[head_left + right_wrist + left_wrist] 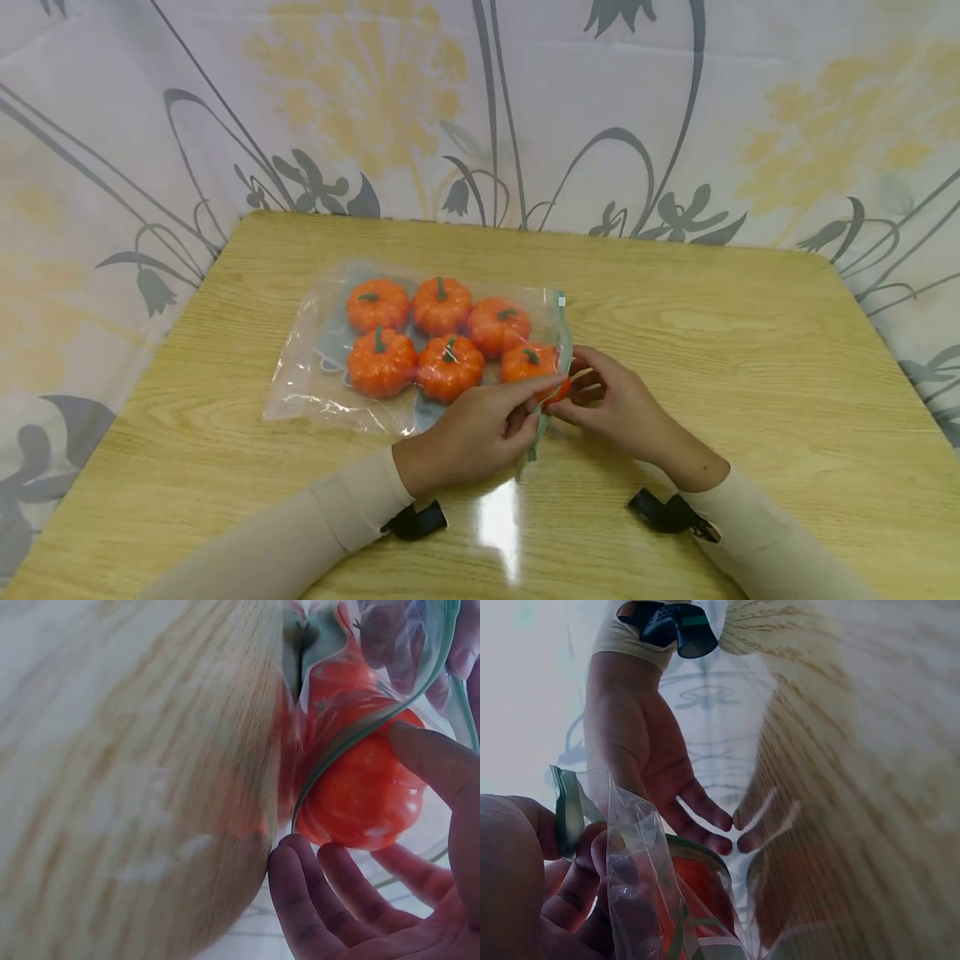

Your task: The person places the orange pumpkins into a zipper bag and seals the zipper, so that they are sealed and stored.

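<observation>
A clear zip bag (300, 400) with a green-edged mouth lies flat, its opening toward the right. Several small orange pumpkins (381, 362) with green stems sit inside in two rows. My left hand (476, 429) pinches the near part of the mouth, thumb and fingers on the green zip strip (569, 817). At the opening, my right hand (622, 408) holds one pumpkin (367, 795), thumb on one side and fingers on the other. That pumpkin sticks partly out past the green rim, its rear still within the plastic.
The bag rests on a light wood-grain table (712, 333). Behind and beside it hangs a floral cloth (555, 100). Greyish printed patches (333, 333) show on the bag under the pumpkins. Black straps (667, 510) are on both wrists.
</observation>
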Demonstrator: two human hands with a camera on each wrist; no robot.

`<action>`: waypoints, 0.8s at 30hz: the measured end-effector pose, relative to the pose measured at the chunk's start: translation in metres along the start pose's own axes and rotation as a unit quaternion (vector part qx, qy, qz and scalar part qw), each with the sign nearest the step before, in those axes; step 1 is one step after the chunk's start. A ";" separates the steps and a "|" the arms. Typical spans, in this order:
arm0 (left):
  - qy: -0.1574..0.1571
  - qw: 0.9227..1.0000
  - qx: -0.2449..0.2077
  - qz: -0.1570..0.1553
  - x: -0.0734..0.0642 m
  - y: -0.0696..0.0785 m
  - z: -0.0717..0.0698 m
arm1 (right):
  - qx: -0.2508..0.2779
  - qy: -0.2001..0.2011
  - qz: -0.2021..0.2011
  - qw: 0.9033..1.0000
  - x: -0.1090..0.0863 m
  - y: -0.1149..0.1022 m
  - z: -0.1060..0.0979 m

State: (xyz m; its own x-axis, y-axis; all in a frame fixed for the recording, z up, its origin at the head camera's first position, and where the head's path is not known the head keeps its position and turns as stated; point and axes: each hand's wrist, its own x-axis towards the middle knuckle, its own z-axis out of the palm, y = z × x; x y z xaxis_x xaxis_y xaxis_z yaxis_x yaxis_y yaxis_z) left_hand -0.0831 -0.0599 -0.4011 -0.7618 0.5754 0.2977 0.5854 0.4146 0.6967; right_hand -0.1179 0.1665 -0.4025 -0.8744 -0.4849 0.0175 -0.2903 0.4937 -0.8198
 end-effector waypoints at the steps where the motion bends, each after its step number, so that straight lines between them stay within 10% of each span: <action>1: 0.000 1.000 -0.001 0.000 0.000 0.000 0.000 | 0.003 0.000 -0.001 1.000 0.000 0.000 -0.001; 24: -0.008 1.000 -0.016 -0.006 0.000 0.001 0.000 | -0.002 -0.022 -0.022 1.000 0.000 0.005 -0.002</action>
State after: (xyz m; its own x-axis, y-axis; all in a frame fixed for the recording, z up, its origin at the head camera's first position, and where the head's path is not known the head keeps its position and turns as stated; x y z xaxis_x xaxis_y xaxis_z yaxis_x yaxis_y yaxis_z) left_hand -0.0827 -0.0592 -0.4003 -0.7636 0.5822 0.2791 0.5671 0.3982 0.7210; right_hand -0.1197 0.1704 -0.4059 -0.8429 -0.5373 0.0276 -0.3288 0.4739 -0.8169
